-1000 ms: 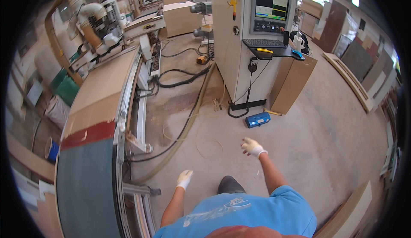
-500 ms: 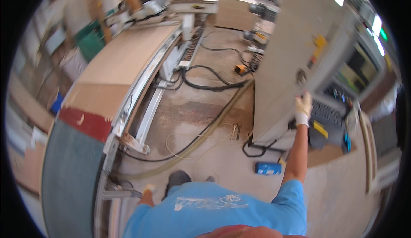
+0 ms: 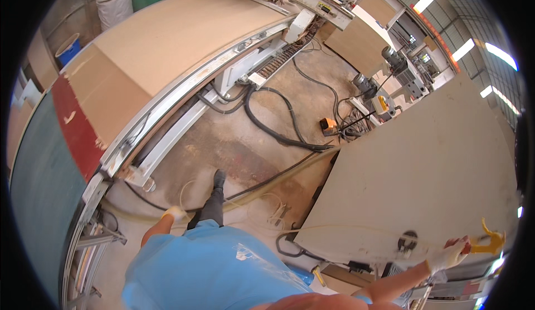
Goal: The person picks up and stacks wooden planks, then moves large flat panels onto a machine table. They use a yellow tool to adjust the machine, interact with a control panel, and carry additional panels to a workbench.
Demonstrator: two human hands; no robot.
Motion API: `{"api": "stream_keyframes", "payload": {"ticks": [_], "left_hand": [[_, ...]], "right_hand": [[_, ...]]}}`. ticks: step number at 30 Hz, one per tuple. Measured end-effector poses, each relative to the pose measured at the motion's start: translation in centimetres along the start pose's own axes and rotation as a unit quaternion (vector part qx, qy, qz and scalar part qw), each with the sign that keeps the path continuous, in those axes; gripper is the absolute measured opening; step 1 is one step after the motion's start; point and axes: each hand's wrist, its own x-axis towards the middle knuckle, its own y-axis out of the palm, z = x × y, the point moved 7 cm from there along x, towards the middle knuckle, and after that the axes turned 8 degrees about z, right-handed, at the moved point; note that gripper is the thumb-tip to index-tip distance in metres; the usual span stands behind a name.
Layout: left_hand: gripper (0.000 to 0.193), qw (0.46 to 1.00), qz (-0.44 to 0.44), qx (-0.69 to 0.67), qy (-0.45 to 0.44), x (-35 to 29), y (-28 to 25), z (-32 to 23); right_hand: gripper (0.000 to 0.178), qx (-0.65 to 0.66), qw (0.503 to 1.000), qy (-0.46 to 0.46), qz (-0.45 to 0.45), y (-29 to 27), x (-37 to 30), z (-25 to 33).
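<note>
My right hand [image 3: 449, 256], in a whitish glove, is closed on a small red thing at the side of the large grey cabinet [image 3: 409, 171]. Its kind is not clear. Right beyond the fingers is a yellow hook-shaped piece [image 3: 489, 240] by the cabinet; whether they touch I cannot tell. A round black fitting [image 3: 407, 241] sits on the cabinet panel beside this hand. A thin pale hose [image 3: 345, 227] stretches across the panel toward it. Low at my left side hangs my left hand [image 3: 176, 215], also gloved, its fingers too blurred to read.
A long machine table [image 3: 189, 37] with tan boards runs along the left. Thick black cables [image 3: 267, 134] and a pale hose [image 3: 301, 176] cross the floor. An orange box [image 3: 329, 126] lies near the cabinet's far corner. Wrenches [image 3: 280, 214] rest on the floor by its base.
My view has turned and tilted, and the cabinet now fills the right side. My right hand has come closer to the yellow hook-shaped piece. One foot now shows farther forward.
</note>
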Motion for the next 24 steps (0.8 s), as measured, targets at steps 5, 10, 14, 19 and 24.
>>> {"api": "stream_keyframes", "payload": {"ticks": [5, 10, 14, 19, 24], "left_hand": [[0.073, 0.925, 0.018, -0.095, 0.368, 3.0, -14.6, -36.4], [0.073, 0.776, 0.169, -0.358, 0.491, 0.6, -19.3, -58.7], [0.022, 0.753, 0.195, -0.541, 0.319, 5.1, -22.3, -61.3], [0.022, 0.753, 0.127, -0.613, 0.202, 12.3, -24.8, -59.4], [0.022, 0.635, 0.133, -0.744, 0.159, 23.3, -30.3, -61.5]], "right_hand": [[0.017, -0.162, 0.890, 0.127, 0.407, 25.8, -15.3, -9.2], [0.028, -0.309, 0.664, 0.161, 0.662, 46.8, -39.2, -15.3], [0.068, -0.207, 0.649, 0.219, 0.699, 53.2, -42.4, -17.8], [0.057, -0.071, 0.465, 0.188, 0.862, 58.6, -42.4, -24.6], [0.058, -0.100, 0.419, 0.145, 0.891, 66.6, -39.2, -35.2]]}}
